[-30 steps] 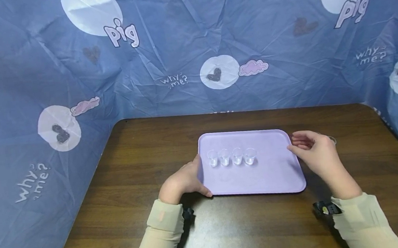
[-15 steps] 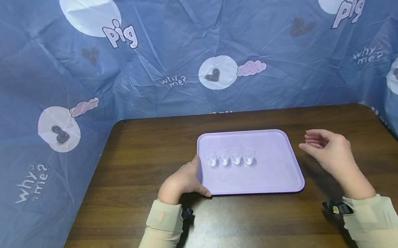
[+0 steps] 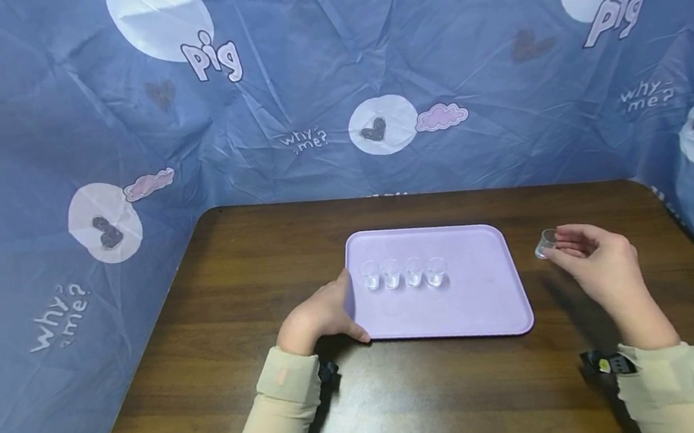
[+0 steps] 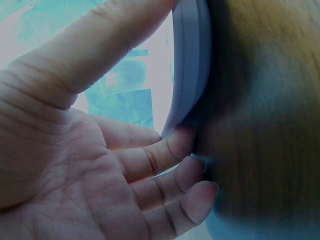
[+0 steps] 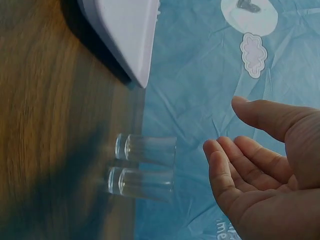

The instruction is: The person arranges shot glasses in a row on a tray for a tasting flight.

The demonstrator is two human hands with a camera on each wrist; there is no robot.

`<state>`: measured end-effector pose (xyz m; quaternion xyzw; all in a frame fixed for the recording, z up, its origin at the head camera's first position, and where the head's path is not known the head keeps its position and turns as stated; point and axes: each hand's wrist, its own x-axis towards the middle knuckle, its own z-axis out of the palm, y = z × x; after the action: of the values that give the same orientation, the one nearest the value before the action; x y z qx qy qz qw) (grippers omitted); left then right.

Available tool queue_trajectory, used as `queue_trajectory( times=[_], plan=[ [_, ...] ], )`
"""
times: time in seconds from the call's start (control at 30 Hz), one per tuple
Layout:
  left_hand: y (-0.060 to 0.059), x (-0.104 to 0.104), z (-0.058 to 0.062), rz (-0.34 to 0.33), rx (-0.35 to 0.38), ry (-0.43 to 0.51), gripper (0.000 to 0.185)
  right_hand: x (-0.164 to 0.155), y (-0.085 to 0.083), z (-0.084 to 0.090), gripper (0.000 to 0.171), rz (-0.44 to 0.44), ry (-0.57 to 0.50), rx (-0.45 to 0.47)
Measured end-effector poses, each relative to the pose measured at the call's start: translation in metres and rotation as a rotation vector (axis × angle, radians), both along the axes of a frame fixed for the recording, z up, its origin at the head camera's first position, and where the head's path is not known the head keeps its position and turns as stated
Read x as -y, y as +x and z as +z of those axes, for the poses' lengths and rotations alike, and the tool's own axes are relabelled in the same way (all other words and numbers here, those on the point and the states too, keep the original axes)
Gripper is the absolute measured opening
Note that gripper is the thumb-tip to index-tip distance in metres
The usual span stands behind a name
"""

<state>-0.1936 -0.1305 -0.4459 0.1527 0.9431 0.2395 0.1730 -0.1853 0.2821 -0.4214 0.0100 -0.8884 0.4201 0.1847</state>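
In the head view a lilac tray [image 3: 446,312] lies on the wooden table, bearing a row of several small clear shot glasses [image 3: 413,273]. My left hand [image 3: 319,314] grips the tray's near left corner, thumb at the front edge and fingers along the left side. The left wrist view shows the fingertips right at the tray's rim [image 4: 190,55]. Right of the tray, my right hand [image 3: 602,260] hovers with relaxed fingers beside another shot glass [image 3: 545,243]. The right wrist view shows two shot glasses [image 5: 147,182] upright on the table, apart from the hand [image 5: 265,165].
The brown table [image 3: 443,404] has rounded far corners. A blue printed cloth [image 3: 306,72] hangs behind it and along both sides. The tray's right corner [image 5: 142,82] shows near the two glasses in the right wrist view.
My right hand has moved right, away from the tray's right edge, and a shot glass now shows left of its fingertips. My left hand and the row of glasses have stayed put.
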Motion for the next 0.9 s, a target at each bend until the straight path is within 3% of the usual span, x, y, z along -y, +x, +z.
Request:
queue_trajectory(
  times=[0.53, 0.9],
  plan=[
    [0.001, -0.001, 0.001, 0.002, 0.008, 0.006, 0.133, -0.023, 0.003, -0.007, 0.045, -0.061, -0.029, 0.028],
    [0.0, 0.0, 0.0, 0.001, -0.002, 0.003, 0.132, -0.033, 0.003, -0.008, 0.048, -0.127, 0.061, 0.058]
  ],
)
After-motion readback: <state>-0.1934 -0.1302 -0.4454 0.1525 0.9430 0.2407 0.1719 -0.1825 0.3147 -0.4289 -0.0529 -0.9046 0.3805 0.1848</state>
